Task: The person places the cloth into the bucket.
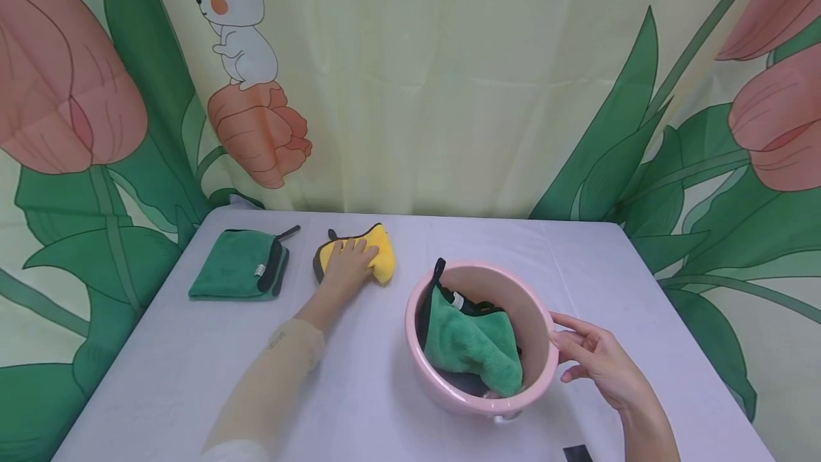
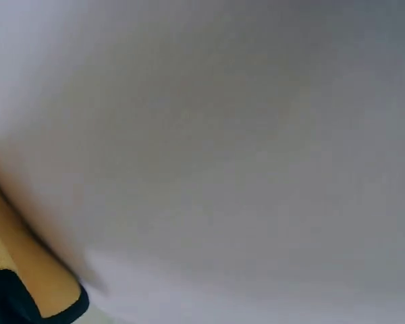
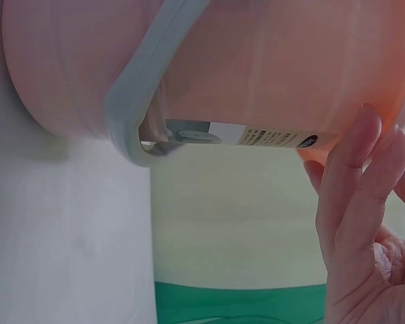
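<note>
My left hand (image 1: pixel 348 266) lies on a yellow cloth (image 1: pixel 383 255) with a dark edge and loop, its fingers spread over the top. My right hand (image 1: pixel 599 355) touches the outside of a pink bucket (image 1: pixel 420 369) at its right rim. In the right wrist view, straight fingertips (image 3: pixel 356 145) press the wall near the rim, beside a printed label (image 3: pixel 239 133). Inside the bucket rests a crumpled green cloth (image 1: pixel 474 341) with dark trim, its loop poking over the rim. The left wrist view is mostly blurred white surface.
A folded green cloth (image 1: pixel 234 266) with a dark edge lies at the table's back left. The bucket's pale handle (image 3: pixel 125 101) hangs along its side. A small black piece (image 1: pixel 577 453) is at the front edge. A printed curtain (image 1: pixel 417 84) hangs behind the white table (image 1: pixel 359 391).
</note>
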